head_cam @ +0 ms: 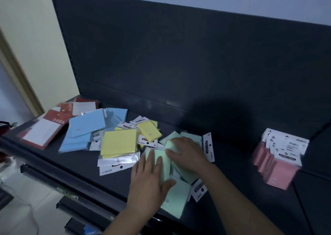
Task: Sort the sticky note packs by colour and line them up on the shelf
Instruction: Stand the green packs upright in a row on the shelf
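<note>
**Forearms low in frame, both grips on the green pile**

Two bare forearms enter from the bottom edge.

Observed: the left grip (150,177) has its fingers straight and spread. It presses flat on the pale green film-wrapped sticky note packs (174,200) and holds nothing. The right grip (188,154) sits knuckles up, with its fingers curled over the far end of the same pile. It appears to pinch the top pack, though motion blur leaves some doubt about the hold.

Position: the green packs lie fanned and overlapping on the dark metal shelf (232,156), directly under both grips. The nearest pack reaches the front lip. Colours are already grouped but not lined up:
- Left of the green pile are the yellow square packs (118,143).
- Further left are the light blue packs (84,127).
- Furthest left are the red-and-white carded packs (44,129).
- The pink packs (275,166) lie well apart to the right.

Handling (judgement):
- The packs look light, thin and fairly stiff across the pad.
- The film wrapper looks slick, so stacked packs will likely slide on each other.
- The white card headers look floppy and make a poor place to hold.
- The better hold is across the pad's two side edges, thumb opposite fingers.
- Squaring the pile between both grips before lifting should stop it shedding packs over the lip.

Step (judgement): the green group is being gathered, with alignment not yet done.
</note>
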The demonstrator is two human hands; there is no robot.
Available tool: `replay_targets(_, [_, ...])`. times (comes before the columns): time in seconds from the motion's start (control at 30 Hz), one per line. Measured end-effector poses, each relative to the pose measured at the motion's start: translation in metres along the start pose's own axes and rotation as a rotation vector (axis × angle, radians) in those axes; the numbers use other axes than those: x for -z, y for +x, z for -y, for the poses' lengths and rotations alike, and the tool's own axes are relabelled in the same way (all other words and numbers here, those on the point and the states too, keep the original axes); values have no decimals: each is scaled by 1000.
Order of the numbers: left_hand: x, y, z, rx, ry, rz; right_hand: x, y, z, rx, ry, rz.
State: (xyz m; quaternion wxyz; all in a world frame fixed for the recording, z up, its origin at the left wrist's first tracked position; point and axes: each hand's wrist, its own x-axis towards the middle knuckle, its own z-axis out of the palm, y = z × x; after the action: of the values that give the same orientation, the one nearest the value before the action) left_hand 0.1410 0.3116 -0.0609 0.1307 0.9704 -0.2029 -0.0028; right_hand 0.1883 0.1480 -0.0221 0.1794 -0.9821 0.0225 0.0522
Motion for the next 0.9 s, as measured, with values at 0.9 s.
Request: replay_targets(0.9, [31,44,-39,-55,-768,47,22,-79,-56,-57,433,-324])
